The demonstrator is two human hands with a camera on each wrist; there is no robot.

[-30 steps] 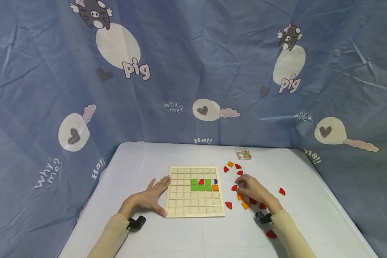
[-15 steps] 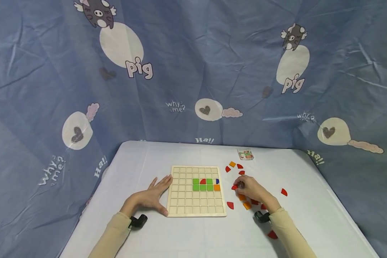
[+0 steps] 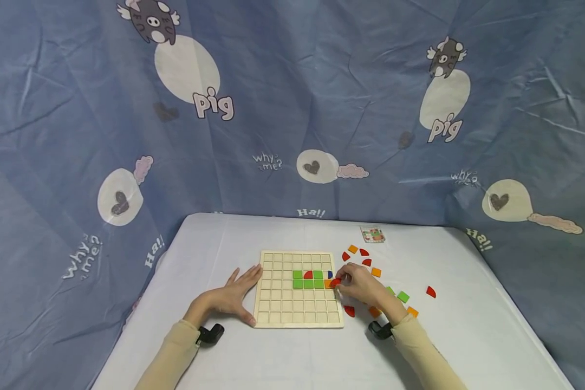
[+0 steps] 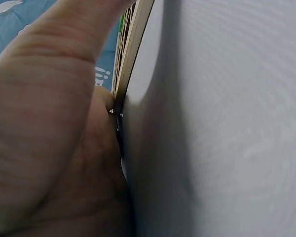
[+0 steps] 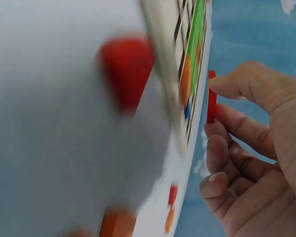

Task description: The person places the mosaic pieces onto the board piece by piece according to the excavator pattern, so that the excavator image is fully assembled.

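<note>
A wooden grid board (image 3: 278,314) lies on the white table, with several green squares (image 3: 308,283), a red quarter-round, a blue piece and an orange square set in its cells. My right hand (image 3: 358,284) pinches a red piece (image 3: 335,282) at the board's right edge; the right wrist view shows this red piece (image 5: 211,97) held between thumb and finger just above the board (image 5: 163,59). My left hand (image 3: 234,297) lies flat on the table with straight fingers against the board's left edge (image 4: 130,54).
Loose red, orange and green pieces (image 3: 402,296) lie scattered on the table right of the board. A small printed card (image 3: 372,234) sits near the far edge. A blue cartoon-print cloth hangs behind and around the table.
My right hand has lifted a red piece from the loose pile and carried it left to the board's right edge. Green and orange pieces it covered now show. The left hand has stayed.
</note>
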